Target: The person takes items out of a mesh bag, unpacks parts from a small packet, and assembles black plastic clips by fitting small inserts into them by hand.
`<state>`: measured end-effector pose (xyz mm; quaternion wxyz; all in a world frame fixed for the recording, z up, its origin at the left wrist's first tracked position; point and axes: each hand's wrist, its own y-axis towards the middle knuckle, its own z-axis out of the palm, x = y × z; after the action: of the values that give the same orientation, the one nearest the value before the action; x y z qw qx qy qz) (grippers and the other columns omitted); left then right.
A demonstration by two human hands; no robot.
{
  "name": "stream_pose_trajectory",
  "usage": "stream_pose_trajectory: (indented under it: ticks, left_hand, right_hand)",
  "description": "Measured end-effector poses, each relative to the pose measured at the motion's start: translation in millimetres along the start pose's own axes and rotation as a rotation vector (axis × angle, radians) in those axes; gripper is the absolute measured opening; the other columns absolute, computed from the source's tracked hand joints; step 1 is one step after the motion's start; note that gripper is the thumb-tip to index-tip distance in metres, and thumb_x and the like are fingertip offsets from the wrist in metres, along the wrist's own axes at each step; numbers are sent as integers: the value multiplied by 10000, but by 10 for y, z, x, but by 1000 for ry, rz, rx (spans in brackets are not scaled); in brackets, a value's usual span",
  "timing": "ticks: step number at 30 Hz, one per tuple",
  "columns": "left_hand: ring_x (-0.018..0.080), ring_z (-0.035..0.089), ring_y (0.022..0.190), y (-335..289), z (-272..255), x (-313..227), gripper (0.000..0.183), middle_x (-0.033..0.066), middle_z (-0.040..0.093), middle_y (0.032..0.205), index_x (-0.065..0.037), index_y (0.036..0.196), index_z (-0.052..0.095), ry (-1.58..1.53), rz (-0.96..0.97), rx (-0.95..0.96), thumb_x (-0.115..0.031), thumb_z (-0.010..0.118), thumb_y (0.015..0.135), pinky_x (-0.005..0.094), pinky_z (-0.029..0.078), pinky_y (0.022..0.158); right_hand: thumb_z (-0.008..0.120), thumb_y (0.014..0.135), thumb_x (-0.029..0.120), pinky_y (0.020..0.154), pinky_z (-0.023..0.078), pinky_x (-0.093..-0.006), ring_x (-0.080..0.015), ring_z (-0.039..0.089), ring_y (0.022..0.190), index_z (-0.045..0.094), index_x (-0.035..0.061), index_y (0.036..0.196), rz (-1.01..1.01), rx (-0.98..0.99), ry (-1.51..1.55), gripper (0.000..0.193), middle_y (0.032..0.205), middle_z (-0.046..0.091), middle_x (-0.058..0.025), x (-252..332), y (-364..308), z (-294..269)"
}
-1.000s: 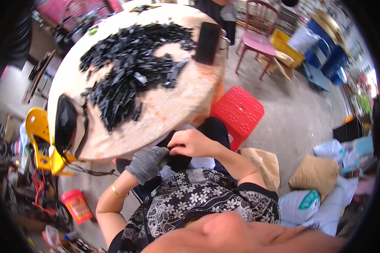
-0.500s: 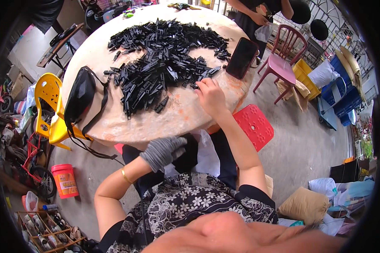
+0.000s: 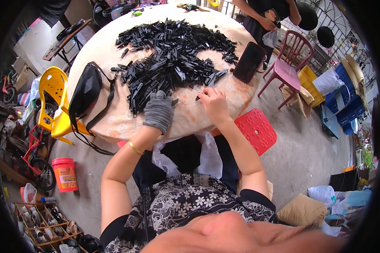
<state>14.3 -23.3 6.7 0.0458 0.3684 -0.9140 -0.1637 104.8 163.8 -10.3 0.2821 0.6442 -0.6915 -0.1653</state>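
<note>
A large heap of small, long black plastic pieces (image 3: 169,55) covers much of the round, cloth-covered table (image 3: 185,122). My left hand (image 3: 158,113), in a grey knit glove, is at the near edge of the heap. Its fingers are curled, and a dark piece sticks out on the thumb side. Bare and to the right, my right hand (image 3: 214,105) pinches a small black plastic piece (image 3: 198,98) just above the cloth. The fingers partly hide that piece.
A phone (image 3: 249,62) lies right of the heap, a black mesh bag (image 3: 86,88) with straps on the left. A red stool (image 3: 257,130) stands by the table's right edge, a yellow chair (image 3: 52,101) at the left. Another person (image 3: 268,21) stands beyond the table.
My left hand has risen from over my lap to the near edge of the heap. My right hand has drawn back slightly from the heap with a small black plastic piece.
</note>
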Motion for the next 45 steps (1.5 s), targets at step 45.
stream_pose_trajectory:
  ticks: [45]
  left_hand:
    - [343,568,762,-416,102,3,216,174,574,836,-26,1000,580,-313,260,-256,-177,550,849,410,456,678]
  right_hand:
    - [625,726,-15,753,479,-356,-279,590,858,599,31,979,-46,-441,600,258,966,609,-110,284,-689,-173]
